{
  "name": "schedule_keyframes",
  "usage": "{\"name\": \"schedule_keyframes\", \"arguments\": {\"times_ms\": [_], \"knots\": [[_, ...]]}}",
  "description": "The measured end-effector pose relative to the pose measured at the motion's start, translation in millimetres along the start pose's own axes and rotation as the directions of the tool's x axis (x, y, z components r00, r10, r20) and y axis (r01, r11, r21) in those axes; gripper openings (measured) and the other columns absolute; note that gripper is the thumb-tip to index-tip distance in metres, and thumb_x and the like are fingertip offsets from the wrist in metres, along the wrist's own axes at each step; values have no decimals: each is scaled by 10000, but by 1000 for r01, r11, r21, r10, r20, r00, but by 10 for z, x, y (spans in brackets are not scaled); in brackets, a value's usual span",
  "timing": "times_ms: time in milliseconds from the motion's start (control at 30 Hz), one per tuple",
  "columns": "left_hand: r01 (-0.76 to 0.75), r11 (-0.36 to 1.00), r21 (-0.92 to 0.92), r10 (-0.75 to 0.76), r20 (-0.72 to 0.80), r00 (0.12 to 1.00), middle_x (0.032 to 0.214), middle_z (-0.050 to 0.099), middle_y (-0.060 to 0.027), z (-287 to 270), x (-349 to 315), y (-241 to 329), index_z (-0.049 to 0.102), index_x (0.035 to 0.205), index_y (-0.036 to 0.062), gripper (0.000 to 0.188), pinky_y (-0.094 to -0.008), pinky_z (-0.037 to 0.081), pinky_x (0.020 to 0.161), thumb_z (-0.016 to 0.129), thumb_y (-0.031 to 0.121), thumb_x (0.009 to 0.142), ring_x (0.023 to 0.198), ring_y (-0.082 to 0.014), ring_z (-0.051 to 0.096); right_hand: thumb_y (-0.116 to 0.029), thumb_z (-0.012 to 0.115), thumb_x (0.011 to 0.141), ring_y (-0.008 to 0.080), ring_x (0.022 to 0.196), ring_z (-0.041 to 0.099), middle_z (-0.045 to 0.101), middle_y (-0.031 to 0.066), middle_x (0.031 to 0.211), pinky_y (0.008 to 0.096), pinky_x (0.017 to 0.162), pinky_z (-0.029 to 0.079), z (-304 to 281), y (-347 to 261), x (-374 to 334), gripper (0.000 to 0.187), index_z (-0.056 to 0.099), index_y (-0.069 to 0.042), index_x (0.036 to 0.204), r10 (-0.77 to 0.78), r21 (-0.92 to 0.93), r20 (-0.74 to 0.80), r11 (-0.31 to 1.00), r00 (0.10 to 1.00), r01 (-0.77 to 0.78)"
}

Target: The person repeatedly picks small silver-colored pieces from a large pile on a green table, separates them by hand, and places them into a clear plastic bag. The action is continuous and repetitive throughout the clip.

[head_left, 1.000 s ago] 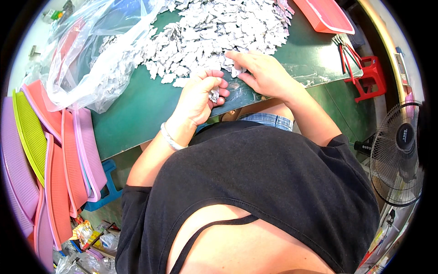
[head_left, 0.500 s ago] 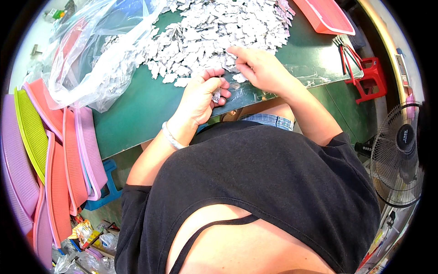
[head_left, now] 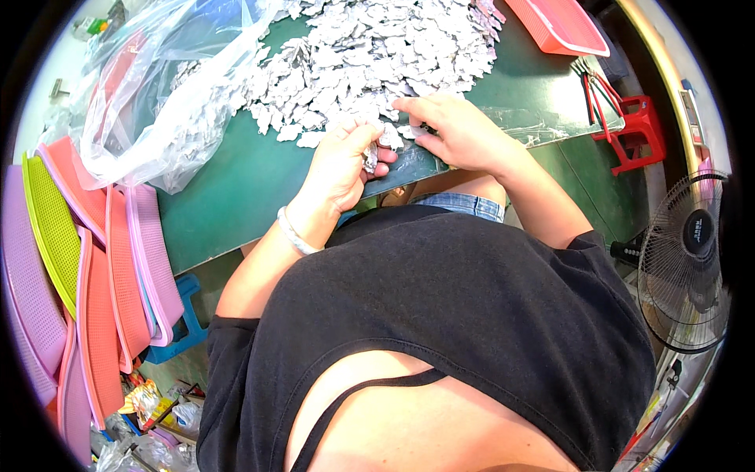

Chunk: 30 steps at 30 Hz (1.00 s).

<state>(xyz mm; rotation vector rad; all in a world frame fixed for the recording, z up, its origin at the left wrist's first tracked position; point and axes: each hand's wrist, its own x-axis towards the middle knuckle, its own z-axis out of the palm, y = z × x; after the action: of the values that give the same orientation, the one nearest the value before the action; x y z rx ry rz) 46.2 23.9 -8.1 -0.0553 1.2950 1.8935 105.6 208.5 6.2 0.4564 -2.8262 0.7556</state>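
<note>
A broad heap of small, flat, pale grey pieces with irregular edges (head_left: 370,55) covers the far middle of the green table (head_left: 208,212). My left hand (head_left: 346,161), a pale bangle (head_left: 293,232) on its wrist, is closed around several such pieces (head_left: 370,157) at the table's near edge. To its right, my right hand (head_left: 452,130) hovers over the heap's near edge with fingers bent and apart. A loose pale piece (head_left: 391,137) shows between the two hands. I see nothing held in the right fingers.
A clear plastic bag (head_left: 169,134) with more pieces lies at the left. Stacked purple, green and coral baskets (head_left: 98,291) stand beside the table. At the far right are a coral basket (head_left: 562,31), red-handled pliers (head_left: 594,94), a red stool (head_left: 637,134) and a black fan (head_left: 688,259).
My right hand has come slightly nearer to me and its fingers have spread over the heap's edge. The left fingers have curled in, and a pale piece now shows between the hands.
</note>
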Motion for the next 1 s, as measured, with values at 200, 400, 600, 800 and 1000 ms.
{"name": "schedule_keyframes", "arguments": {"times_ms": [200, 400, 600, 800, 1000], "knots": [[8, 1000, -11, -8, 26, 1000, 820, 610, -101, 7, -42, 27, 483, 977, 47, 156, -261, 459, 530, 468, 145, 857, 651, -179, 592, -17, 541, 776, 153, 655, 570, 612, 61, 755, 266, 609, 454, -24, 12, 25, 409, 476, -21, 1180, 259, 474, 71, 841, 963, -261], [-3, 999, 33, 2, 34, 999, 792, 594, -93, 88, -64, 49, 505, 921, 51, 115, -251, 452, 513, 537, 130, 844, 639, -166, 581, -10, 490, 841, 88, 661, 539, 615, 45, 833, 222, 630, 456, -61, -49, 80, 364, 443, 17, 1201, 291, 790, 230, 502, 929, -353], [-9, 1000, -22, 10, 49, 999, 783, 598, -96, -5, -42, 8, 512, 880, 52, 98, -255, 446, 497, 560, 123, 832, 641, -181, 582, 17, 484, 800, 214, 754, 589, 613, 108, 942, 309, 697, 476, 62, 37, 121, 438, 434, -51, 1231, 110, 214, -131, 974, 985, -80], [-24, 989, -145, 33, 57, 998, 868, 595, -135, -40, -93, 18, 492, 856, 60, 68, -265, 448, 509, 531, 77, 803, 697, -216, 587, 14, 509, 746, 330, 868, 570, 584, 150, 999, 376, 760, 460, 59, -6, 125, 483, 445, -65, 1217, 80, 46, -80, 996, 994, -76], [-5, 990, -140, 10, 40, 999, 793, 563, -94, -83, -75, 6, 500, 878, 56, 84, -278, 466, 530, 528, 75, 801, 726, -216, 588, 0, 547, 724, 299, 822, 571, 590, 116, 937, 364, 727, 461, -58, -42, 96, 475, 467, -69, 1187, 176, 126, 81, 975, 981, -185]]}}
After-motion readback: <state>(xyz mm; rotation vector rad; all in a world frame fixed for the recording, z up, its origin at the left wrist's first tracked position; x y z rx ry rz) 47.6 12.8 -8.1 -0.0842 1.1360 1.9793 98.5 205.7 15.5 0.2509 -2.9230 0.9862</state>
